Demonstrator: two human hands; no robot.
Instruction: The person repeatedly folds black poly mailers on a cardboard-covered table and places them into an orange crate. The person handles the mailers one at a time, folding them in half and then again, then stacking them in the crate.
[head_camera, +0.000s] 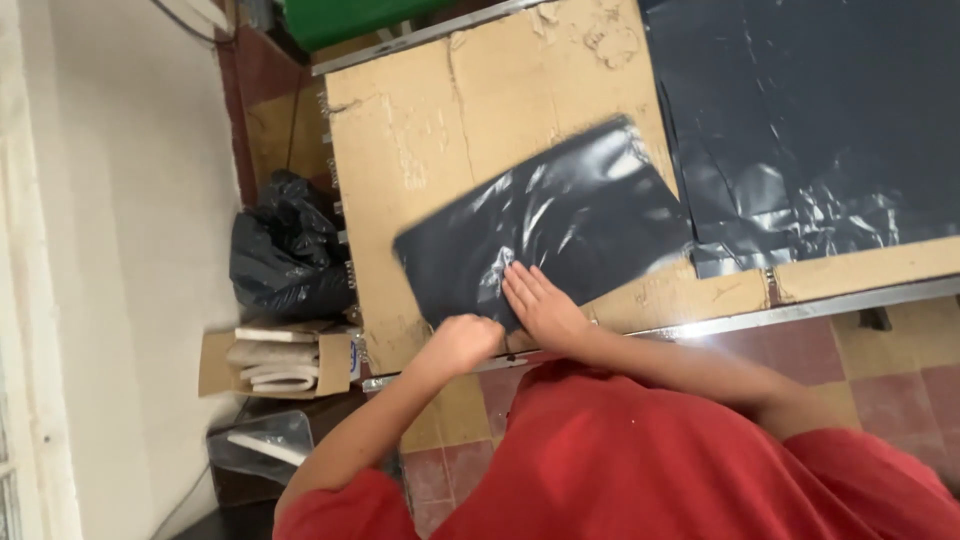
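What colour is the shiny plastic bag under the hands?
The flat plastic bag is black and glossy, seen best in the head view.

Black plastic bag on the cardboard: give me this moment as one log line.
left hand: fist at bag's near edge | right hand: flat on black plastic bag | surface: cardboard-covered table | beside: dark plastic sheet

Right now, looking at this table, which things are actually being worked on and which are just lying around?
In hand:
- black plastic bag, flat on the cardboard-covered table
- left hand, closed at the bag's near edge
- right hand, flat on the bag

Lying about:
- pile of black sheets
- tied black sack on the floor
- open carton
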